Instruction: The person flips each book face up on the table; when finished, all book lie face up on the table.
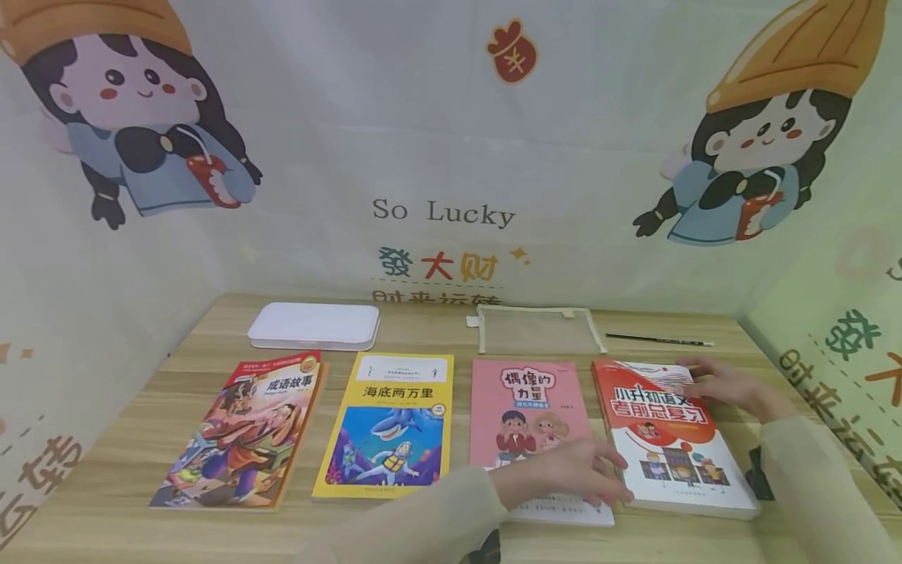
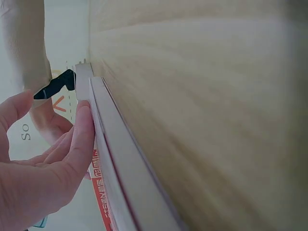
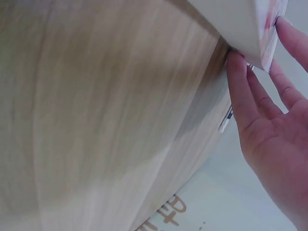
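Note:
A thick red and white book (image 1: 655,423) lies at the right end of a row of books. My left hand (image 1: 567,474) reaches over the pink book (image 1: 496,392), hiding part of its lower cover. In the left wrist view its extended fingers (image 2: 79,139) touch the side of the thick book. My right hand (image 1: 733,392) holds that book's upper right corner. In the right wrist view the thumb (image 3: 293,41) is on the cover and the fingers (image 3: 240,82) are at the corner's lower edge, by the tabletop.
Further left lie a yellow book (image 1: 380,384) and a book with a red top band (image 1: 247,431). Along the back stand a white case (image 1: 313,323), a see-through zip pouch (image 1: 539,329) and a black pencil (image 1: 655,339). A printed cloth (image 1: 437,141) hangs behind the wooden table (image 1: 106,486).

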`<action>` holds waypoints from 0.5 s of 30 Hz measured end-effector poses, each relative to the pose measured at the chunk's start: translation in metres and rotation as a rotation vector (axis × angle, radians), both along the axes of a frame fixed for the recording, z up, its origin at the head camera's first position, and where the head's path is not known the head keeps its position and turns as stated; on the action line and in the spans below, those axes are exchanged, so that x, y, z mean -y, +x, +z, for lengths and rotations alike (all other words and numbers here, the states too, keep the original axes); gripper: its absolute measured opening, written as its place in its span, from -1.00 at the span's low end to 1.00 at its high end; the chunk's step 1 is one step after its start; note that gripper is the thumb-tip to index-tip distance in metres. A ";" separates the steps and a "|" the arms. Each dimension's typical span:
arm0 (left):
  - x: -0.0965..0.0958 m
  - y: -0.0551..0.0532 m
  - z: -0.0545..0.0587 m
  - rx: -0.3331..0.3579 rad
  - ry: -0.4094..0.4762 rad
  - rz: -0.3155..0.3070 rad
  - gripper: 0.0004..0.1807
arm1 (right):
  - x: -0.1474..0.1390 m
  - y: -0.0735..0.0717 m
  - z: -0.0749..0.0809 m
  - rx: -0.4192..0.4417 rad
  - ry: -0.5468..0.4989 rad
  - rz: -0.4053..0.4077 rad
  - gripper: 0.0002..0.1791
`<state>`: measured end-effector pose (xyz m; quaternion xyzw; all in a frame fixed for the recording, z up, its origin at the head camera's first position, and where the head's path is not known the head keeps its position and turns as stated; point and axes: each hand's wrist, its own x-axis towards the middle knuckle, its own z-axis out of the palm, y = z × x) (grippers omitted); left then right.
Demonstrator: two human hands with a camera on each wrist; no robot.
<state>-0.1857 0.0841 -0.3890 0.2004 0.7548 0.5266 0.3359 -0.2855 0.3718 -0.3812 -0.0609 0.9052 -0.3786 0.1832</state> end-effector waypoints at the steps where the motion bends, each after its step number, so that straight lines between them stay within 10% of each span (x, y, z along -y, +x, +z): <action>1: 0.000 0.001 0.000 0.003 0.006 -0.004 -0.61 | 0.001 0.000 0.001 -0.002 0.008 0.007 -0.26; 15: 0.003 0.002 0.001 -0.002 0.029 -0.029 -0.59 | 0.006 0.000 0.004 0.003 0.037 0.022 -0.27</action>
